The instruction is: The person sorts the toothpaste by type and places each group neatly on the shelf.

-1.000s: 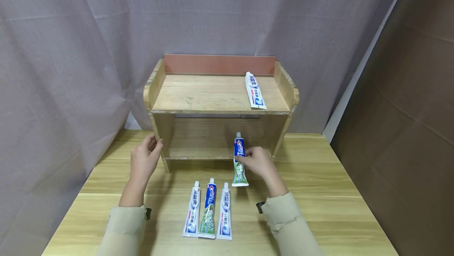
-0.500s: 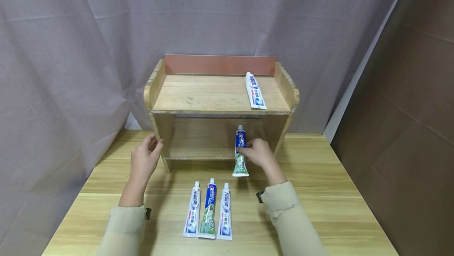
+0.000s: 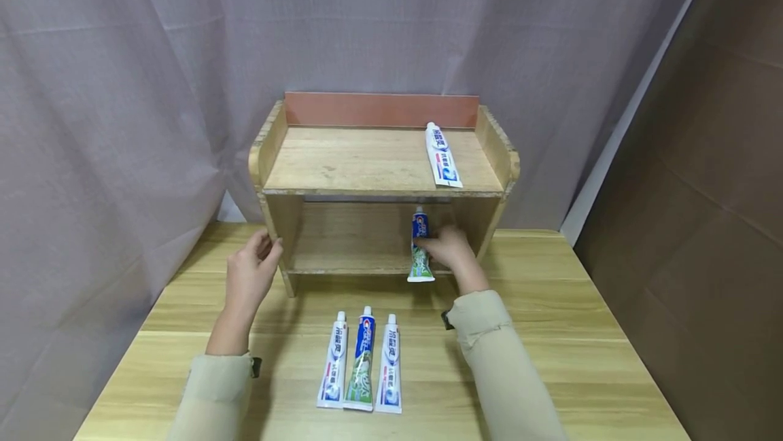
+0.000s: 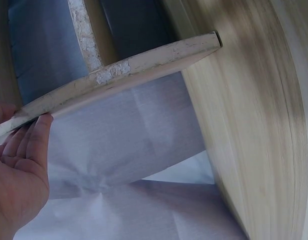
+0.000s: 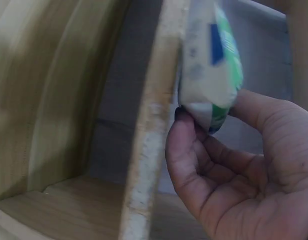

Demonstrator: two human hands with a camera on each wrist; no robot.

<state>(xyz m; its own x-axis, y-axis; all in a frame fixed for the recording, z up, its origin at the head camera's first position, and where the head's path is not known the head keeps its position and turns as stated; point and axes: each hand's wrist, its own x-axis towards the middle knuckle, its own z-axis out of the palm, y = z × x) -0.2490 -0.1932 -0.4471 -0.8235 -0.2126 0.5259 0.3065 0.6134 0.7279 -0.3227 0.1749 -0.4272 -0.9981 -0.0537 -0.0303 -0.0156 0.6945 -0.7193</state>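
Note:
My right hand (image 3: 450,249) pinches a blue and green toothpaste tube (image 3: 420,257) by its side, cap pointing to the back. The tube is at the lower level of the wooden shelf (image 3: 342,270); in the right wrist view its crimped end (image 5: 206,45) lies close along the board's front edge. With thumb and fingers on opposite faces, my left hand (image 3: 251,268) grips the shelf's left side panel (image 4: 144,60). On the top board lies a white toothpaste tube (image 3: 443,155), toward the right.
In front of the shelf, a white tube (image 3: 333,363), a blue and green tube (image 3: 362,359) and another white tube (image 3: 389,366) lie side by side on the wooden table (image 3: 538,359). A grey curtain (image 3: 379,26) hangs behind; a brown one (image 3: 703,176) stands at the right.
My right hand has carried the blue and green toothpaste tube away from me, into the lower level of the shelf. My left hand keeps its grip on the side panel.

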